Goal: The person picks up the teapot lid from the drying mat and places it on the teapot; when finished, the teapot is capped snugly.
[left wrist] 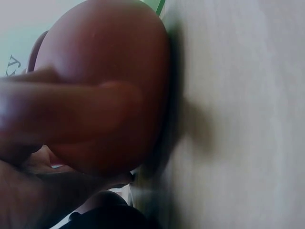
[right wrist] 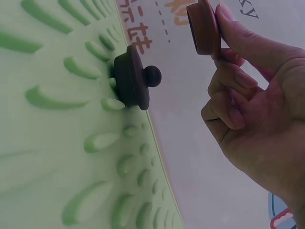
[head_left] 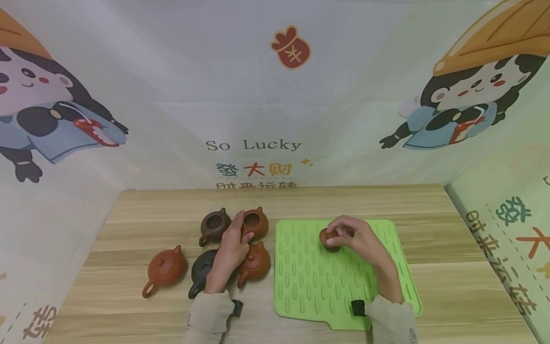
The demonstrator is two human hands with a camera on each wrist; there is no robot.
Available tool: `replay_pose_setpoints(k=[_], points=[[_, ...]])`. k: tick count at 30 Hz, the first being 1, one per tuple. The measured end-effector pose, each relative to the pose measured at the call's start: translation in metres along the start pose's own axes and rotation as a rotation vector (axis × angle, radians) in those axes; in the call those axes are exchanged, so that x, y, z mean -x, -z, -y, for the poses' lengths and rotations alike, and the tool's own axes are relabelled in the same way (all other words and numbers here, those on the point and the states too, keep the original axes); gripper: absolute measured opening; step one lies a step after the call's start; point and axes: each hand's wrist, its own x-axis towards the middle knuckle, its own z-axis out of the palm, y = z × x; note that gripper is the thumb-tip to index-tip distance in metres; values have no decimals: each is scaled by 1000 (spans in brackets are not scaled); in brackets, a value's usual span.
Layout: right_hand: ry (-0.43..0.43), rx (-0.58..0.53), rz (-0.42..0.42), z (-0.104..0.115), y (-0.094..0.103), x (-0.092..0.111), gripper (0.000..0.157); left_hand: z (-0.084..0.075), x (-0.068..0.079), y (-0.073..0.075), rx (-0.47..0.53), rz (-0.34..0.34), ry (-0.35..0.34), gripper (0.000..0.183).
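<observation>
My left hand [head_left: 232, 248] grips an orange-brown clay teapot [head_left: 261, 230] that has its opening uncovered; in the left wrist view a blurred digit lies against the rounded teapot body [left wrist: 109, 43]. Over the green mat, my right hand [head_left: 358, 239] pinches a reddish-brown teapot lid [right wrist: 206, 28] by its knob side, clear of the mat in the right wrist view. A dark lid [right wrist: 131, 78] with a round knob sits on the mat below it. Beside the left hand stands a dark brown teapot [head_left: 215, 224], also uncovered.
Nearer me are a black lidded teapot [head_left: 202, 270] and an orange lidded teapot [head_left: 259, 263], both partly behind the left hand and forearm. Another orange lidded teapot [head_left: 167, 270] stands farther left. The green ribbed mat [head_left: 301, 286] lies on the wooden table [head_left: 447, 286], before a printed cloth backdrop [head_left: 249, 105].
</observation>
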Motion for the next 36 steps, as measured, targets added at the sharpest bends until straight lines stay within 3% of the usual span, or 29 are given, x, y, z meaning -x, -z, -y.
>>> replay_pose_setpoints(k=[11, 21, 36], points=[[-12, -4, -6, 6, -9, -4, 17, 9, 0, -4, -5, -53, -70, 63], [-29, -10, -33, 17, -29, -14, 20, 28, -9, -11, 31, -27, -34, 67], [17, 16, -30, 16, -43, -18, 18, 29, -10, -13, 36, -25, -37, 67]])
